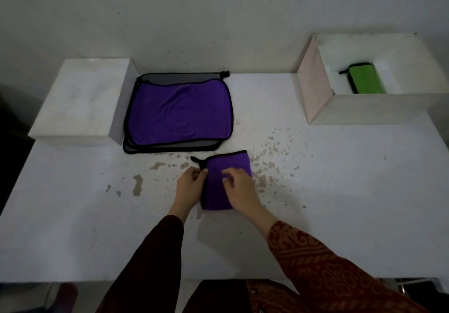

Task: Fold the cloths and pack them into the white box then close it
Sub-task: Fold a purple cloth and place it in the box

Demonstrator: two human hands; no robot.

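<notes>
White lid (80, 101) sits at ten o'clock on the table (73, 215), with a stack of flat cloths (178, 113), purple on top, just beside it. At centre lies the folded purple cloth (220, 181), long axis running twelve to six, its black loop pointing toward ten. The left hand (190, 186) pinches its left edge; the right hand (240, 186) rests curled fingers on top. At two o'clock, well apart, the white box (364, 108) stands open, holding a folded green cloth (364, 79).

Dim light; white table (73, 215) with brown stains against plain grey-white wall (194, 8).
</notes>
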